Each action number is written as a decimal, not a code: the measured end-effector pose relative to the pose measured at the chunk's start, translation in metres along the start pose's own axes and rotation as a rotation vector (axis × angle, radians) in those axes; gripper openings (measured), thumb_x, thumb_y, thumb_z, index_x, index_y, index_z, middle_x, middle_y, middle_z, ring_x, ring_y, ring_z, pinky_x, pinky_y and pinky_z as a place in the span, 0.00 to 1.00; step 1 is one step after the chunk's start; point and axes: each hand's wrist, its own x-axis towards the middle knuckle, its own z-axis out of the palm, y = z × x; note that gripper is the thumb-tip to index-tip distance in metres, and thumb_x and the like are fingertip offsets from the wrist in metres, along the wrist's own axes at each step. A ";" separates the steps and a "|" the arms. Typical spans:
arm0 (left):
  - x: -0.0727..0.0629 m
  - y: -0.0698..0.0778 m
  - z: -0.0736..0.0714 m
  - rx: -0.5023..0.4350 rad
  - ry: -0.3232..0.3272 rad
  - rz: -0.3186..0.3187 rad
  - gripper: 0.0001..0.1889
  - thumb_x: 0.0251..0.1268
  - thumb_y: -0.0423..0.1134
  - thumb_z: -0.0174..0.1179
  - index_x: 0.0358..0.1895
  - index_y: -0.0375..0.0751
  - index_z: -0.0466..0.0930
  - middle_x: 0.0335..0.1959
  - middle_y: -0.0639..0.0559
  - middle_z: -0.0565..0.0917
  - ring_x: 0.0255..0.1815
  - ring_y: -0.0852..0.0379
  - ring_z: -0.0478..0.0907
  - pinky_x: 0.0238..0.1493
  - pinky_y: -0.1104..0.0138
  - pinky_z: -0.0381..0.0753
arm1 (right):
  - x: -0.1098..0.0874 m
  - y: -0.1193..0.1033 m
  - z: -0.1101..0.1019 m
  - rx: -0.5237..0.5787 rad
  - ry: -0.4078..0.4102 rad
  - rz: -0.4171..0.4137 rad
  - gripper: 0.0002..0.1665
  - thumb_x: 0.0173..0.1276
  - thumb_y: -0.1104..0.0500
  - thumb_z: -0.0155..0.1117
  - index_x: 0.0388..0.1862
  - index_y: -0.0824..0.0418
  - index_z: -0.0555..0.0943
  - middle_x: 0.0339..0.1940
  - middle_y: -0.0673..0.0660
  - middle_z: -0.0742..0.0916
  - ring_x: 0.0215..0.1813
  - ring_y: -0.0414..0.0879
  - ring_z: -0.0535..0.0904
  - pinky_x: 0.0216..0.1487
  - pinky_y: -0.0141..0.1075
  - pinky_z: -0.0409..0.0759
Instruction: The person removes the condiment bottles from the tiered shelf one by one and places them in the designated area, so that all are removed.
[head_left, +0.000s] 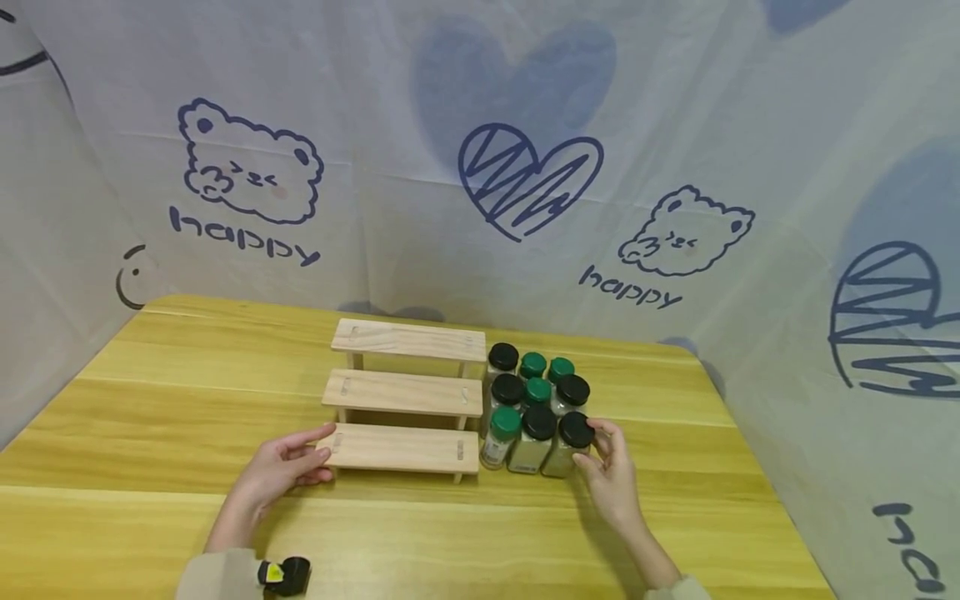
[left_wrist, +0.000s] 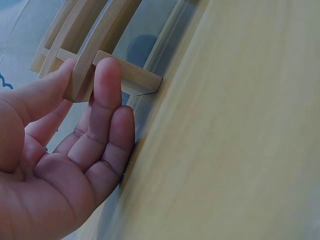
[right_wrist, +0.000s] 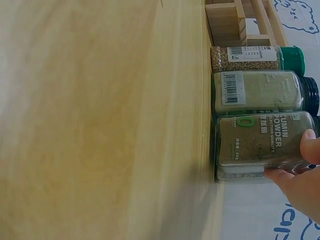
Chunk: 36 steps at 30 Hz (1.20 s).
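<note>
A pale wooden rack [head_left: 401, 447] with three stepped tiers stands on the table. My left hand [head_left: 279, 468] pinches the left end of its lowest tier between thumb and fingers, as the left wrist view shows on the wooden board [left_wrist: 82, 75]. To the rack's right, several spice jars stand upright in close rows, some with black lids and some with green. My right hand [head_left: 617, 477] holds the front right jar, a black-lidded jar of cumin powder [right_wrist: 250, 140], by its upper part. Beside it are a jar of pale powder [right_wrist: 260, 92] and a green-lidded jar of seeds [right_wrist: 252, 65].
The wood-grain table [head_left: 420, 542] runs back to a white cloth [head_left: 390, 225] printed with hearts and bears. A black device [head_left: 288, 575] is strapped at the left wrist. More jars, such as a green-lidded one [head_left: 561, 368], stand behind the front row.
</note>
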 end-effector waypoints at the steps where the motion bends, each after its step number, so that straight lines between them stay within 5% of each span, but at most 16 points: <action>1: 0.000 0.000 0.000 -0.003 0.004 -0.005 0.29 0.60 0.35 0.57 0.63 0.30 0.57 0.30 0.48 0.79 0.29 0.55 0.80 0.38 0.65 0.80 | 0.000 0.001 0.000 -0.006 0.001 -0.001 0.27 0.50 0.87 0.52 0.50 0.79 0.61 0.50 0.77 0.72 0.53 0.31 0.69 0.40 0.24 0.76; 8: 0.001 -0.001 0.001 -0.003 0.015 -0.008 0.29 0.60 0.34 0.56 0.63 0.30 0.57 0.30 0.48 0.78 0.29 0.55 0.80 0.38 0.65 0.80 | -0.002 0.004 0.002 -0.062 0.012 0.007 0.27 0.50 0.84 0.56 0.51 0.78 0.63 0.52 0.71 0.71 0.57 0.47 0.70 0.43 0.28 0.77; 16: 0.000 -0.003 -0.001 -0.009 0.007 -0.001 0.29 0.60 0.34 0.56 0.62 0.29 0.57 0.30 0.48 0.78 0.29 0.56 0.80 0.37 0.66 0.80 | -0.005 0.007 0.005 -0.034 0.026 -0.004 0.28 0.49 0.85 0.54 0.51 0.79 0.62 0.51 0.77 0.71 0.54 0.30 0.67 0.47 0.22 0.72; 24: 0.001 -0.004 -0.001 -0.011 -0.003 0.006 0.29 0.60 0.35 0.57 0.63 0.29 0.57 0.30 0.48 0.79 0.29 0.56 0.80 0.37 0.66 0.80 | -0.003 0.008 0.006 -0.078 0.062 -0.006 0.27 0.50 0.84 0.56 0.51 0.78 0.65 0.52 0.75 0.72 0.57 0.61 0.66 0.53 0.22 0.66; 30: 0.003 0.000 0.004 0.011 0.010 0.015 0.28 0.62 0.34 0.55 0.63 0.29 0.57 0.30 0.48 0.78 0.29 0.55 0.80 0.37 0.66 0.80 | -0.002 0.006 0.002 -0.062 0.044 0.016 0.29 0.51 0.84 0.55 0.54 0.78 0.64 0.55 0.75 0.71 0.59 0.50 0.66 0.53 0.24 0.67; 36: 0.004 0.003 0.008 0.051 0.025 0.024 0.26 0.63 0.31 0.53 0.63 0.29 0.57 0.30 0.47 0.77 0.29 0.54 0.80 0.37 0.66 0.80 | -0.001 -0.007 -0.002 -0.021 0.069 0.098 0.27 0.57 0.78 0.56 0.57 0.77 0.63 0.56 0.70 0.71 0.59 0.55 0.66 0.54 0.28 0.68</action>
